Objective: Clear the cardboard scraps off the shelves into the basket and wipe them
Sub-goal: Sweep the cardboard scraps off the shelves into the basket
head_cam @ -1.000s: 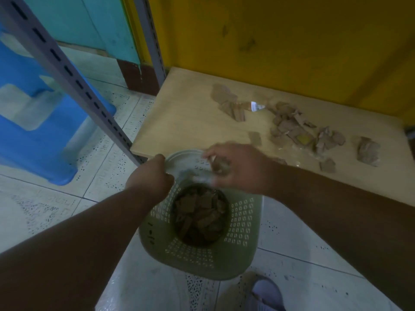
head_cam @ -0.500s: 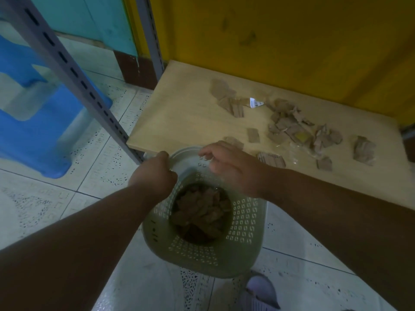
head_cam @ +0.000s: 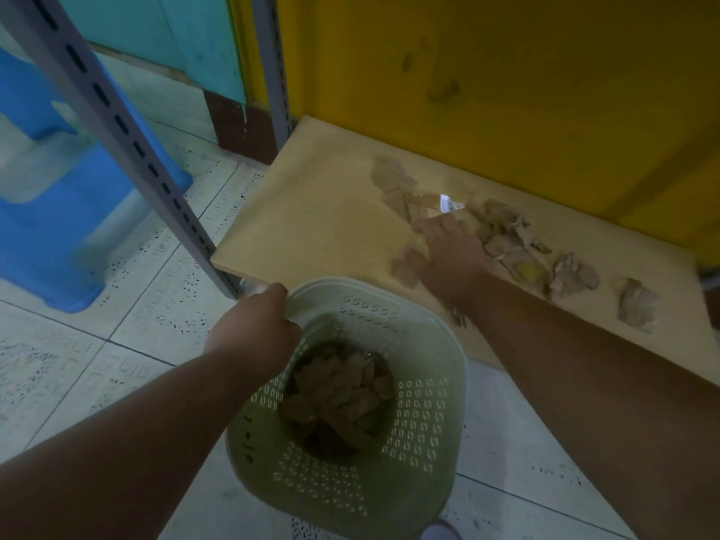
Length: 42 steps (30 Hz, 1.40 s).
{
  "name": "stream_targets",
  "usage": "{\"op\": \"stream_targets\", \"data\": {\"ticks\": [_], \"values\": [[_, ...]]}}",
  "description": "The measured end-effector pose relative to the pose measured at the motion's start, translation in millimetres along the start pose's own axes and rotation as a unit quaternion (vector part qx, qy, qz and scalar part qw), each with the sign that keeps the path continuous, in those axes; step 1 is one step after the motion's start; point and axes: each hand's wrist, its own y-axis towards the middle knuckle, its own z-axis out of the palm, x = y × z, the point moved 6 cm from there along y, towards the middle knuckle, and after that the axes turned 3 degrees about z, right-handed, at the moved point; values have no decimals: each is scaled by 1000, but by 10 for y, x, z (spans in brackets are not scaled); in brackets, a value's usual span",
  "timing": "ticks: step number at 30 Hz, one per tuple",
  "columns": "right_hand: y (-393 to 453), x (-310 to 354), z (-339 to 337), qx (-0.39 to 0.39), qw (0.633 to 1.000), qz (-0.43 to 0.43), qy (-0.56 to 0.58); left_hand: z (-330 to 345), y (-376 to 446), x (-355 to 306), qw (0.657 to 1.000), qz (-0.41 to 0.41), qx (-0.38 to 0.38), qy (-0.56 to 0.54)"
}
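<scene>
Now the wooden shelf (head_cam: 311, 212), lowest board of the rack and much the biggest thing in play, carries a loose trail of cardboard scraps (head_cam: 506, 237) from its middle out toward the right end, with one crumpled lump (head_cam: 637, 305) lying apart from the rest. Just below the shelf's front edge the green basket (head_cam: 428, 430) is tipped toward the board, already part full of scraps, its rim nearly touching the edge. The left hand (head_cam: 253, 337) curls round the near-left rim and steadies it there. The right hand (head_cam: 448, 255) lies palm down on the board, fingers spread flat and reaching back, closed on nothing; a few small pieces (head_cam: 407, 267) sit just to its left and the main heap just to its right and behind. To do this sweep well, I judge it best to rake with the whole flat hand rather than pick piece by piece, drawing the heap forward in one pass, and to keep the rim tucked under the edge so nothing drops on the tiled floor (head_cam: 128, 313). Wiping looks some way off
</scene>
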Motion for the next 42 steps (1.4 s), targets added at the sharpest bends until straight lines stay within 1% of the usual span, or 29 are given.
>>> {"op": "stream_targets", "data": {"ticks": [1, 2, 6, 10, 13, 15, 17, 19, 21, 23, 26, 28, 31, 34, 38, 42], "values": [[-15, -3, 47, 4, 999, -7, -37, 1, 4, 0, 1000, 0, 1, -1], [-17, -3, 71, 7, 999, -12, -51, 3, 6, 1, 1000, 0, 2, -2], [103, -27, 164, 20, 997, -19, -76, 7, 5, -7, 1000, -1, 3, -9], [414, 56, 283, 34, 992, -66, -98, 11, 3, 0, 1000, -3, -8, -9], [746, 140, 317, 64, 985, -77, -138, 16, -5, -1, 1000, -8, -11, -4], [938, 163, 310, 97, 984, -64, -132, 26, -5, 4, 1000, -13, -10, -8], [1050, 144, 305, 143, 984, -44, -95, 35, 4, 5, 1000, -11, -7, -12], [1049, 124, 317, 163, 983, -39, -68, 31, 0, 15, 1000, -12, -3, -15], [943, 91, 303, 144, 987, -42, -53, 12, -7, 13, 1000, -10, -3, -25], [737, 36, 313, 108, 991, -47, -64, 2, -12, 3, 1000, -5, -1, -22], [323, -25, 324, 8, 989, -52, -138, -1, -19, -2, 1000, -2, -4, -18], [167, -50, 307, -42, 986, -38, -154, 15, -21, -4, 1000, 0, -6, -19], [193, -80, 232, -60, 989, -33, -132, 9, -15, -5, 1000, -3, -8, -21], [291, -92, 183, -57, 994, -38, -82, -5, -7, -4, 1000, -4, -7, -21], [400, -181, 107, -78, 996, 21, 45, 2, -6, -4, 1000, -4, -12, -15], [266, -246, -186, -120, 980, 81, 140, -2, -15, -21, 1000, -5, -6, -15]]}}
